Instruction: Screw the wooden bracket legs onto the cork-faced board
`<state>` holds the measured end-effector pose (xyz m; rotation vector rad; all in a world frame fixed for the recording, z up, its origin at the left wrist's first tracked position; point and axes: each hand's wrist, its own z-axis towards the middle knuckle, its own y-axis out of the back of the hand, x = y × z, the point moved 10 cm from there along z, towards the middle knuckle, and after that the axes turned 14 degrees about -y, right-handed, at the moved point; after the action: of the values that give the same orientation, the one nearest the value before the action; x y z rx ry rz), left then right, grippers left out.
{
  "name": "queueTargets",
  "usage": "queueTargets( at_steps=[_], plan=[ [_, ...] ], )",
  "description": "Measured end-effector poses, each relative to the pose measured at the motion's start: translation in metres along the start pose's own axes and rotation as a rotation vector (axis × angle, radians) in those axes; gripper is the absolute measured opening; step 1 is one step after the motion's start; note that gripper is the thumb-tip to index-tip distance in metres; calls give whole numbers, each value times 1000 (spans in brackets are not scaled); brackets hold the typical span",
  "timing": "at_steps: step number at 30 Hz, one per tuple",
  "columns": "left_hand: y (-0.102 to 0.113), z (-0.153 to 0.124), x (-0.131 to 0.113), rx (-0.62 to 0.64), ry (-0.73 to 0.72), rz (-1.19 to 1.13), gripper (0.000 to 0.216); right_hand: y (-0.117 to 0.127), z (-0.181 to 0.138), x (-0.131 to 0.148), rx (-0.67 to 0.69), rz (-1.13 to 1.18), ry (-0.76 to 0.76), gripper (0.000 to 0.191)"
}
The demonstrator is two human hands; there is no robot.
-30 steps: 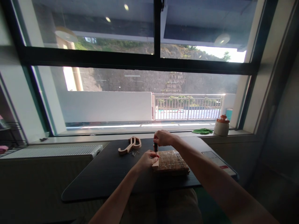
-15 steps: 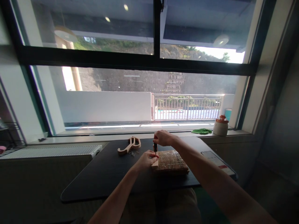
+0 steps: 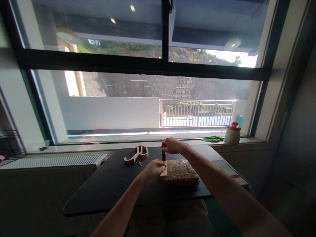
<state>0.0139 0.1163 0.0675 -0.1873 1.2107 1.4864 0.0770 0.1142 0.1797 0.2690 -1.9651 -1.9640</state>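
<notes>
Nearby, curved wooden piece (image 3: 136, 154), screwdriver (image 3: 163, 155) on block (image 3: 164, 172), jar (image 3: 231, 133)

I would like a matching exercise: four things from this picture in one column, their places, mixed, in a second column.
1. dark-handled tool
2. small wooden block
3. green cloth
4. curved wooden piece

A. on the windowsill
B. on the table, left of both hands
C. in the right hand
D. held by the left hand

Pairs: 1-C, 2-D, 3-A, 4-B

the right hand (image 3: 172, 145) holds a small dark screwdriver (image 3: 163, 155) straight up over a pale wooden block (image 3: 164, 172), which the left hand (image 3: 154, 169) grips on a black table (image 3: 103, 184).
</notes>
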Motion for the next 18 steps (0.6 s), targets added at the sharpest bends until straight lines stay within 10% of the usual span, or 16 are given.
queueTargets(
  at_steps=[18],
  plan=[
    [1,2,-4,12,-3,37,38,-3,-2,3,17,60,12,29]
  ],
)
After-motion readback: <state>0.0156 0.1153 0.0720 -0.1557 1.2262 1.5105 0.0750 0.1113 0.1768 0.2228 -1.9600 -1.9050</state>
